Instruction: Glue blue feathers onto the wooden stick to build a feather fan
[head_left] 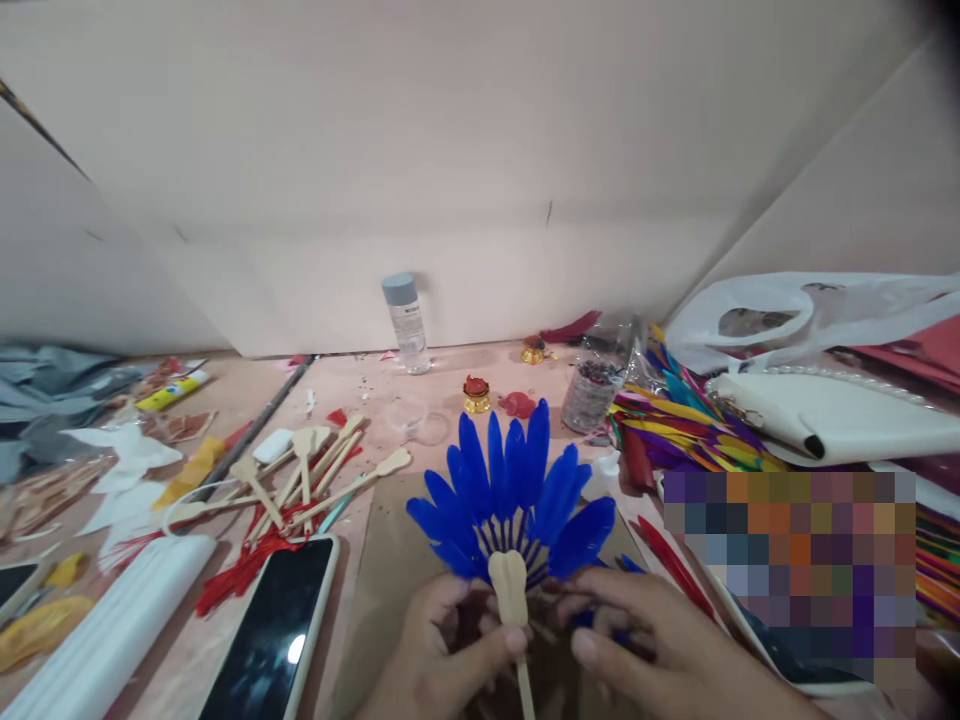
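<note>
A fan of blue feathers (517,470) stands upright before me, its quills fanned out behind a pale wooden piece (510,585) with a thin handle. My left hand (457,640) is closed on that wooden piece, with the thumb across its lower part and the fingers behind. At the fan's lower right, my right hand (637,630) has curled fingers against the quill bases; its thumb stays a little apart. Some blue shows between the right thumb and fingers, and I cannot tell whether it is held. Beneath both hands is a brown board (390,540).
Wooden sticks (304,460) with red tassels (247,575) lie to the left, beside a phone (274,630) and a white power strip (120,620). A clear bottle (407,325) stands near the wall. On the right are multicoloured feathers (690,425), a jar (591,397) and a white purse (855,415).
</note>
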